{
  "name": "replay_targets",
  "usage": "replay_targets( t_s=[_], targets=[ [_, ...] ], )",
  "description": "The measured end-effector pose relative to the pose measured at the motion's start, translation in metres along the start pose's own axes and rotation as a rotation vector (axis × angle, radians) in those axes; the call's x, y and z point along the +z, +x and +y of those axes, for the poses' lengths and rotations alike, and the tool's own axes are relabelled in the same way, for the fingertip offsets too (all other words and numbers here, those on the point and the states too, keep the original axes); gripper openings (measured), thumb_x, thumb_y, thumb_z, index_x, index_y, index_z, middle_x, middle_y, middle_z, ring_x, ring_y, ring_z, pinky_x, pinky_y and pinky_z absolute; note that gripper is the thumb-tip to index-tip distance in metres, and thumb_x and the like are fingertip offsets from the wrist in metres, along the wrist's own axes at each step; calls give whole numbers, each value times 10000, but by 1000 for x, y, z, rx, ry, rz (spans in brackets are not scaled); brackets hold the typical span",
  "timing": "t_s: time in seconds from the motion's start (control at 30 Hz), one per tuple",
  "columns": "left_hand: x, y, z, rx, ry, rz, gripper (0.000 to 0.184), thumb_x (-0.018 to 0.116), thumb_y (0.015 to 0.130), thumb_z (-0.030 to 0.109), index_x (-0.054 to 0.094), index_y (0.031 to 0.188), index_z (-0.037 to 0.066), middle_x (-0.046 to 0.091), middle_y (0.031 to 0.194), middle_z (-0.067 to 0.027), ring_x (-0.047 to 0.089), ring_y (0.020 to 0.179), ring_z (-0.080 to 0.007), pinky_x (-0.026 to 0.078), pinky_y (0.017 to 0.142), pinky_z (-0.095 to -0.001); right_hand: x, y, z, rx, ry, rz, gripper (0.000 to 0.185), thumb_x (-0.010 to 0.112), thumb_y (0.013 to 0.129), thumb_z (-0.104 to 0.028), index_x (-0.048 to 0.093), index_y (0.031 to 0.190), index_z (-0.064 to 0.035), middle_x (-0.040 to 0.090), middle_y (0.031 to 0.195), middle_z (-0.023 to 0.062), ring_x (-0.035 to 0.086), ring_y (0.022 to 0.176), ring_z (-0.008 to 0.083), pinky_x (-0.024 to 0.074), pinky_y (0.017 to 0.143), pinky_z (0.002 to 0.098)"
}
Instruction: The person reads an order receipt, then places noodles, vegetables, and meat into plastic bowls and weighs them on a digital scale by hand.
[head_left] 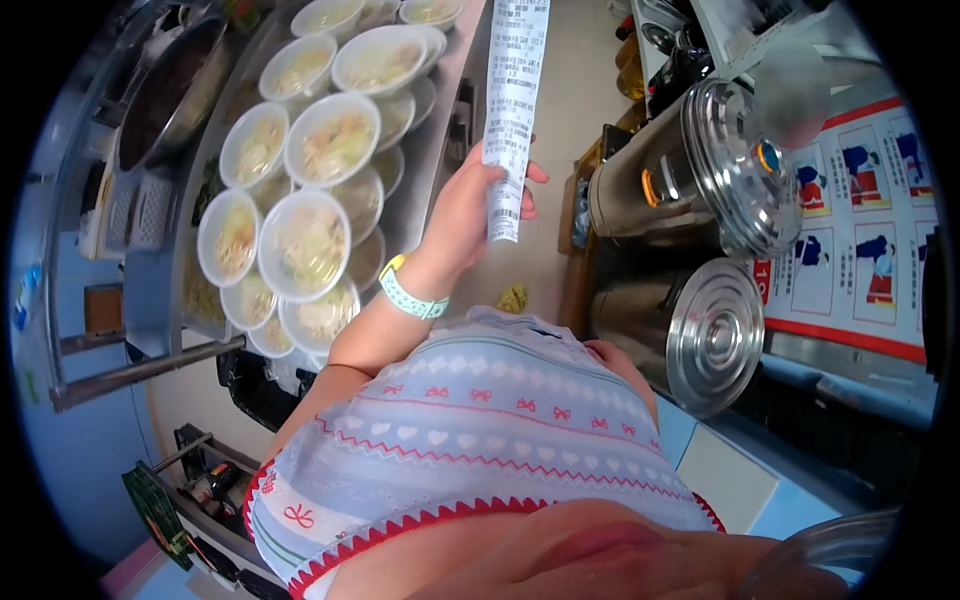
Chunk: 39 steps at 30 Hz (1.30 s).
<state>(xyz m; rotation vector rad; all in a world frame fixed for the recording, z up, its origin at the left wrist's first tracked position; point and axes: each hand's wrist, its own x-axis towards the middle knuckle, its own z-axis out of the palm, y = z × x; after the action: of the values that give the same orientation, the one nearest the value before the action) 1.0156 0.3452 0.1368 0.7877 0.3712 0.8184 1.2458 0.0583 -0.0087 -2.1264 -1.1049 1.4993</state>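
A long printed paper receipt (510, 110) hangs between the thumb and fingers of my left hand (485, 195), with the thumb over its lower part. A pale green and yellow band circles that wrist. To the left of this hand, stacked clear round bowls (305, 245) of noodles and pale green vegetables cover part of a metal counter (440, 120). Only part of my right arm (630, 370) shows beside the patterned apron (480, 400); my right hand is out of sight.
Two large lidded steel pots (715, 335) stand on the right, beside a poster (870, 240) with pictures. A big dark pan (175, 95) is at the upper left. Bare floor (540, 250) shows between counter and pots, with a small yellow thing (512, 297) on it.
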Motion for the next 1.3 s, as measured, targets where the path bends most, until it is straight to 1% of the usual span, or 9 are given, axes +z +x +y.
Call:
replay_targets(
  t_s=[0.13,0.17,0.2,0.5,0.67,0.77,0.83,1.2,1.3],
  targets=[
    [27,83,0,18,34,-3,448,358,921,146,415,1339,-4,622,1017,-154,611,749,-195,551,721,-343,-44,31,10,-6,95,10,342,531,978,-251,629,1192,-2,674,1102,185,640,1053,290,487,910,343],
    [31,102,-1,21,53,8,438,368,915,137,424,1327,-4,621,1007,-150,608,738,-189,552,702,-330,-46,35,14,20,164,48,360,528,1002,-261,596,1246,-6,662,1131,142,626,1061,229,481,906,316],
    [32,120,-3,12,52,4,438,368,915,137,424,1327,-4,621,1007,-150,608,738,-189,552,702,-330,-51,43,14,27,214,69,360,526,1004,-261,593,1250,-6,660,1134,139,624,1062,224,479,907,314],
    [22,333,-15,-32,110,18,134,519,1002,164,505,1093,67,636,906,-67,587,679,-124,528,610,-288,-107,156,-23,36,682,223,366,515,1020,-261,571,1282,-12,642,1156,106,601,1070,184,467,916,293],
    [10,465,23,-44,117,-39,169,533,1002,197,518,1093,55,645,897,-75,593,658,-131,529,602,-287,-163,253,-72,-21,864,295,369,509,1029,-261,558,1300,-15,631,1169,87,589,1075,162,459,920,282],
    [5,537,65,-131,82,-59,239,553,993,233,528,1126,36,660,927,-95,613,664,-146,537,613,-294,-206,310,-134,-94,811,313,369,496,1039,-257,547,1314,-16,615,1183,69,569,1084,140,444,934,267],
    [-3,577,80,-160,129,-46,292,570,983,259,536,1150,21,674,958,-118,628,672,-160,543,623,-301,-247,323,-208,-107,740,319,349,473,1049,-216,542,1317,-4,604,1220,70,552,1117,140,419,971,260],
    [-23,771,109,-147,148,-73,283,585,974,249,546,1139,22,691,1021,-169,655,686,-169,545,621,-292,-357,422,-289,-26,869,506,315,454,1050,-174,561,1294,-5,613,1236,72,543,1159,149,404,1015,283],
    [-33,823,112,-118,147,-58,278,585,973,246,547,1136,24,692,1022,-171,661,684,-166,548,602,-284,-405,474,-309,-197,877,527,322,473,1048,-197,558,1303,-21,599,1253,49,526,1136,129,386,1021,284]
  ],
)
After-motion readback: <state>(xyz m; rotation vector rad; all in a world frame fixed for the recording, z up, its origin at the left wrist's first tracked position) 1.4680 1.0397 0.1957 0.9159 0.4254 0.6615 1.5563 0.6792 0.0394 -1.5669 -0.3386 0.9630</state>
